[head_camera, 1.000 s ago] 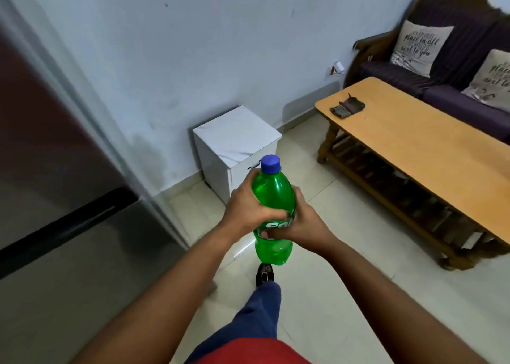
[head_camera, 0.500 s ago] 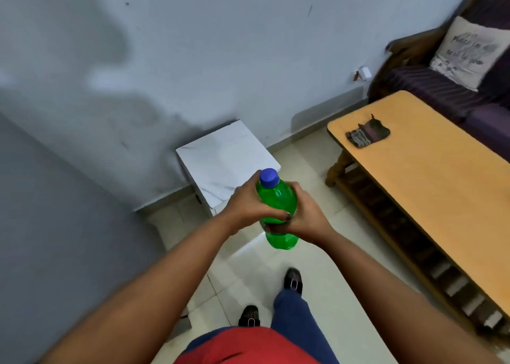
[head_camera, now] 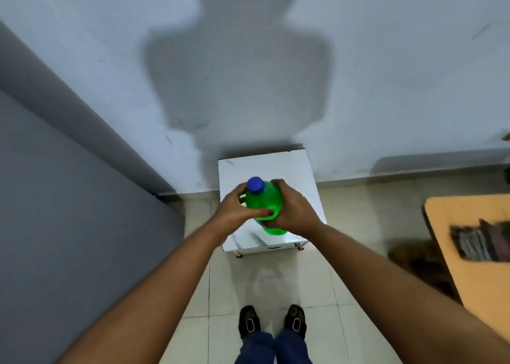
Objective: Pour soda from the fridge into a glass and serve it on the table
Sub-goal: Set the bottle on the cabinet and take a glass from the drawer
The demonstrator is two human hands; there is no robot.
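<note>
I hold a green soda bottle (head_camera: 263, 200) with a blue cap (head_camera: 255, 184) upright in both hands, over a small white cabinet. My left hand (head_camera: 234, 211) wraps its left side and my right hand (head_camera: 292, 209) wraps its right side. The cap is on. The wooden table (head_camera: 469, 253) shows at the right edge. No glass is in view.
The small white marble-top cabinet (head_camera: 276, 167) stands against the pale wall just ahead. A grey fridge side (head_camera: 69, 198) fills the left. A dark striped cloth (head_camera: 474, 242) lies on the table's near corner. My two black shoes (head_camera: 271, 322) stand on the tiled floor.
My view has swung left, so the cabinet now lies straight ahead and the table and sofa have slid off to the right. Both hands keep their hold on the bottle.
</note>
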